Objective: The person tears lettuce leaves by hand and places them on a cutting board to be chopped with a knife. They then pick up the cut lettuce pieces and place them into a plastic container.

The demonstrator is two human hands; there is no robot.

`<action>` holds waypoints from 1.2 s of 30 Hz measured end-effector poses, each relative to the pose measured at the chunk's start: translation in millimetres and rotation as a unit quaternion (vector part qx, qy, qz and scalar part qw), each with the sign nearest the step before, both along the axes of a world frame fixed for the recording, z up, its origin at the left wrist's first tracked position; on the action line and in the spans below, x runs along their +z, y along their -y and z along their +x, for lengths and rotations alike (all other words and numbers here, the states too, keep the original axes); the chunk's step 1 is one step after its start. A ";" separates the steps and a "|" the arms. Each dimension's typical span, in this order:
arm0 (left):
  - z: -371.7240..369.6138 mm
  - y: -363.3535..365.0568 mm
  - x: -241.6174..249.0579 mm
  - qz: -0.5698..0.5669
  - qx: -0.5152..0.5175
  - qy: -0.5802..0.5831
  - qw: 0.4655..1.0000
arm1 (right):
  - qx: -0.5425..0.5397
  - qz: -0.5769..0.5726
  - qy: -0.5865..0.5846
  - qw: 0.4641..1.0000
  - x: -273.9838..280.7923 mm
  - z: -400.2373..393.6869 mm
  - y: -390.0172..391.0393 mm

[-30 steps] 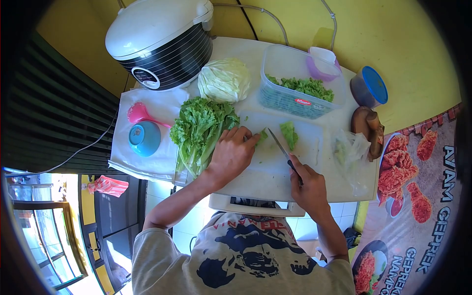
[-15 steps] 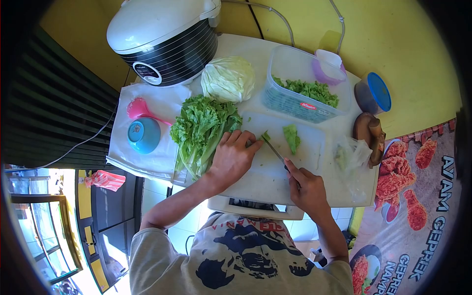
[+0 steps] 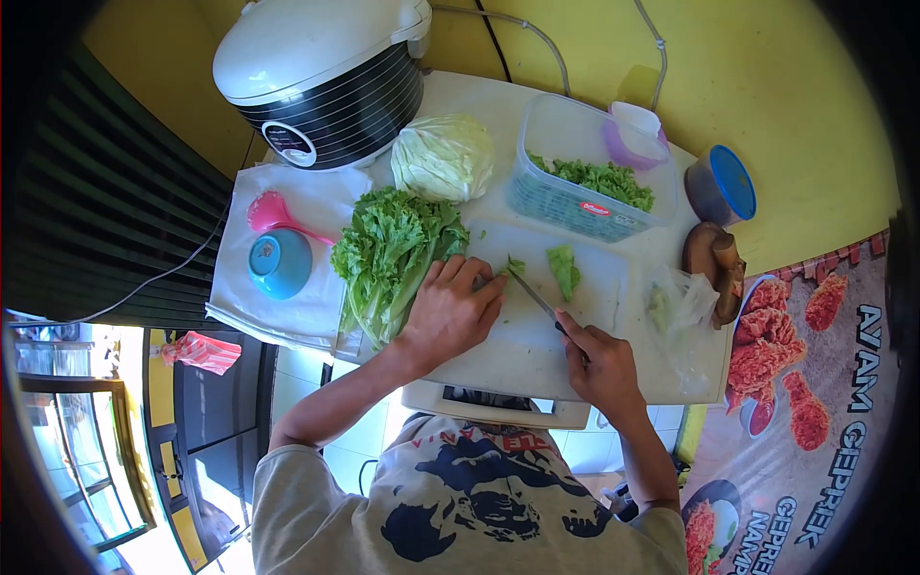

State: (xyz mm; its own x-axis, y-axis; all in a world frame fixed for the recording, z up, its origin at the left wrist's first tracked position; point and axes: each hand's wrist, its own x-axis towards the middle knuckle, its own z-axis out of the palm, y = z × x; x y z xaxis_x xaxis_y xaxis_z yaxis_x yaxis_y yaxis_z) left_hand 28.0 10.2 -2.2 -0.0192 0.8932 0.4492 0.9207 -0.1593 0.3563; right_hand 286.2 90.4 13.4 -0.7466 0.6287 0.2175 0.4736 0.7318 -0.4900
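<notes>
My right hand (image 3: 604, 364) is wrapped round the handle of a knife (image 3: 537, 296), its blade slanting toward my left fingertips. With bent fingers, my left hand (image 3: 450, 305) presses a bit of lettuce, mostly hidden beneath the fingers; a green scrap (image 3: 516, 265) shows at the blade's tip. Both hands work over a white cutting board (image 3: 599, 311). A loose lettuce leaf (image 3: 563, 271) lies on the board right of the blade. Close beside my left hand rests a leafy bunch of lettuce (image 3: 391, 244).
Behind the board stand a clear container (image 3: 585, 225) of cut lettuce and a cabbage (image 3: 443, 158). A rice cooker (image 3: 331, 96) is at back left, near a blue bowl (image 3: 280, 264) and pink ladle (image 3: 273, 213). Rightward are a plastic bag (image 3: 676, 307) and a blue-lidded tub (image 3: 721, 185).
The view has shifted slightly. Both hands stay in nearly the same place, the knife still against the lettuce at my left fingertips.
</notes>
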 end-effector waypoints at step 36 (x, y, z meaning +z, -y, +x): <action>-0.1 4.5 -6.4 -0.004 -0.004 -0.043 0.999 | 0.013 0.008 -0.005 1.000 -3.8 -29.4 2.4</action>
